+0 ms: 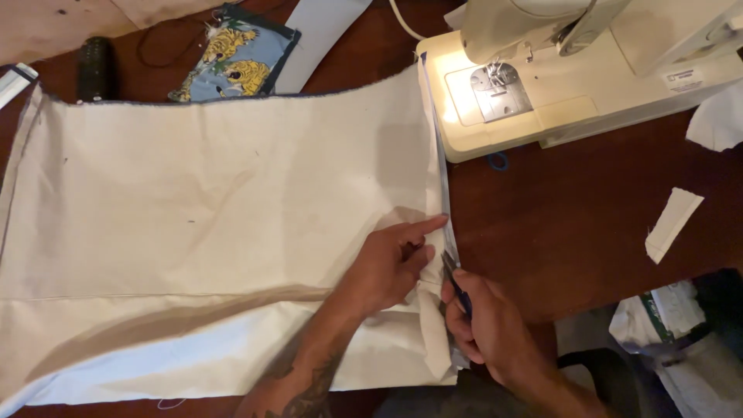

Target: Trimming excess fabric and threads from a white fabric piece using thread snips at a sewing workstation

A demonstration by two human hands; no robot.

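Fabric covers most of the dark wooden table [573,224]: a large cream canvas panel [209,209] spread flat, its long axis running left to right, its right edge lying just below the lit bed of a cream sewing machine [542,85]. Along that right edge a narrow folded seam strip [443,182] runs from the machine down toward the person, and both hands work at its near end. The left hand [391,267] rests on the cloth with the fingers loosely curled and the forefinger stretched out, its tip pressing the panel right beside the seam; it pins the cloth rather than grips it. The right hand [487,325] is closed around a small dark-handled tool [455,280], seemingly a seam ripper or snips, though too little shows to tell which. The tool's tip points up along the seam and touches the folded edge just below the left forefinger. So the seam lies straight ahead of the right hand, on a line away from the body toward the machine, while the left hand sits just beside it on the panel side. A tiger-print fabric piece [232,66] lies at the far edge, and a small cream scrap [672,223] lies well apart to the right.
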